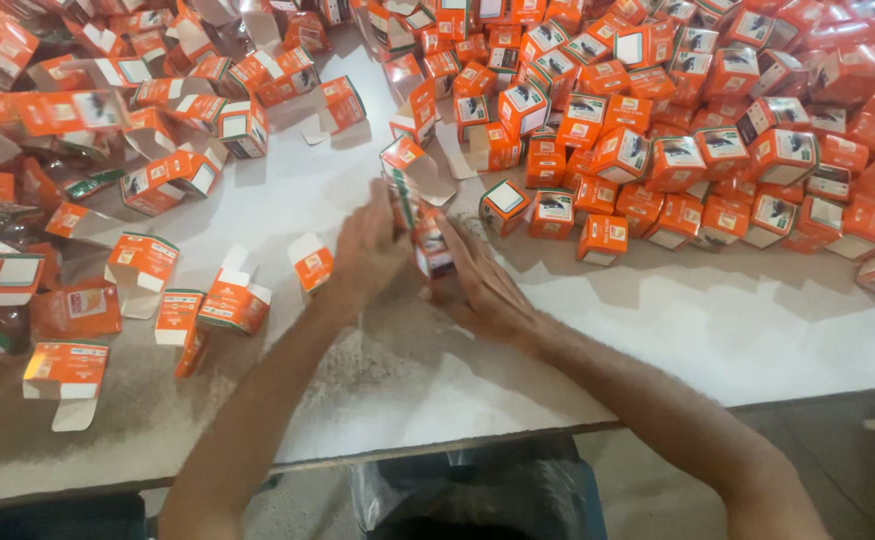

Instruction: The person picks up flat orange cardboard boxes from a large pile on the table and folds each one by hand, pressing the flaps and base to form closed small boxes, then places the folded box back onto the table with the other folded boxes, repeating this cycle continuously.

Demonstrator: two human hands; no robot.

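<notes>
Far left of the white table: a loose scatter of open orange cartons, flaps up, many lying on their sides; one flattened carton sits near the front edge. Just left of centre, a small orange carton lies alone, near the left hand but apart from it. Left hand, fingers extended and pressed flat against the left side of an upright orange carton with its white top flap open. Right hand, palm inward, fingers straight, pressing the same carton from the right; the carton is pinched between both palms, at table centre. Right of the hands: a dense pile of closed orange boxes, stacked across the far right half. Below the table edge, a dark bag.
</notes>
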